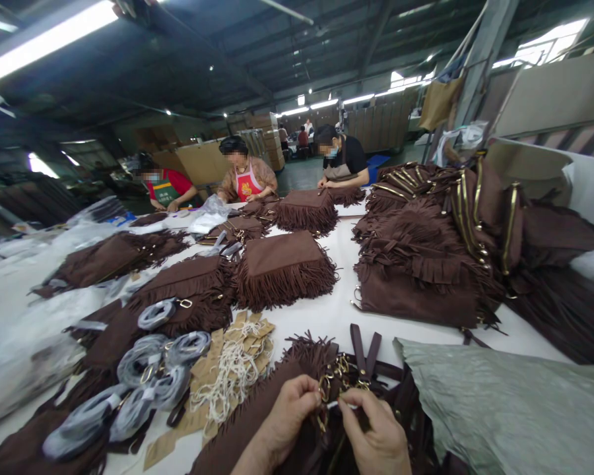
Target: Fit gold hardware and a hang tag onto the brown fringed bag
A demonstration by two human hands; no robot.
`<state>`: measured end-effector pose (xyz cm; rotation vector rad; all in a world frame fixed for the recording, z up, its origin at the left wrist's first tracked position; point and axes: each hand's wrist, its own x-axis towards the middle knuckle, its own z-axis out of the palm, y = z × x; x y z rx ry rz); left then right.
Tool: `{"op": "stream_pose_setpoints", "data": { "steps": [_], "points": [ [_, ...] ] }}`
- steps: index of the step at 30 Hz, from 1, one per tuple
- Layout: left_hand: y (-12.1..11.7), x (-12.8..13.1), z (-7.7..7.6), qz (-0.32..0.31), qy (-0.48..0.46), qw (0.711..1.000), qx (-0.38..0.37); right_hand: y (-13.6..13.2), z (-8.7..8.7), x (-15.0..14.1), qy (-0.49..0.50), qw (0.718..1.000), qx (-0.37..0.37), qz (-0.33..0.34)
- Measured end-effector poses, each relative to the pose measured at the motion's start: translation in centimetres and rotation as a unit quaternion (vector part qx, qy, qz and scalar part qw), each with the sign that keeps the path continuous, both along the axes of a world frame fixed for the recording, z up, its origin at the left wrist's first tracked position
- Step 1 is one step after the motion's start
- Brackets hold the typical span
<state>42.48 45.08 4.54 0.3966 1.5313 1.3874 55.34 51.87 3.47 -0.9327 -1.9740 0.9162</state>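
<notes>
My left hand (293,410) is closed in a pinch at a gold metal clasp (325,384) over a brown fringed bag (257,415). Beside it, my right hand (376,427) pinches a short white cord (332,404) close to the same hardware. Both sets of fingertips nearly meet, and they cover part of what they grip. Brown straps (365,353) with more gold clasps lie just beyond the fingers. To the left is a heap of kraft tags (210,359) with white strings (232,369).
Plastic-wrapped coiled straps (143,359) lie at left among brown bags. Fringed bags (282,260) stand mid-table, with a tall stack (420,284) at right. A greenish plastic sack (515,402) sits right of my hand. Several people work across the white table (344,247).
</notes>
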Motion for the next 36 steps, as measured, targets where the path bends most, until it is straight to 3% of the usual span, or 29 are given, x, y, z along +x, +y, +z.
{"op": "stream_pose_setpoints", "data": {
  "steps": [4, 9, 13, 19, 24, 27, 32, 36],
  "points": [
    [-0.1, 0.1, 0.3, -0.003, 0.006, 1.000, 0.008, -0.6, -0.7, -0.4, 0.015, 0.999, -0.046, -0.001],
    [-0.1, 0.2, 0.5, -0.006, -0.017, 1.000, -0.003, -2.3, -1.0, -1.1, 0.031, 0.990, -0.109, -0.082],
    [-0.1, 0.2, 0.5, 0.002, -0.021, 1.000, -0.008, -2.4, -1.0, -1.3, 0.052, 0.990, -0.068, -0.109],
    [0.0, 0.3, 0.8, 0.004, -0.027, 1.000, -0.011, -1.8, -1.1, -1.2, 0.064, 0.996, -0.002, -0.058],
    [0.0, 0.3, 0.8, -0.003, -0.024, 0.999, -0.023, -2.2, -1.2, -1.3, 0.090, 0.992, -0.081, -0.031],
    [-0.1, 0.2, 0.4, -0.001, -0.031, 0.999, -0.019, -1.9, -1.3, -1.1, 0.056, 0.988, -0.142, -0.007],
    [-0.1, 0.1, -0.2, -0.008, -0.020, 1.000, -0.019, -1.1, -0.7, -1.1, 0.055, 0.958, -0.283, 0.012],
    [-0.2, 0.0, -0.1, -0.033, 0.003, 0.999, -0.018, -0.9, -0.4, -1.4, 0.070, 0.942, -0.327, 0.019]
  ]
}}
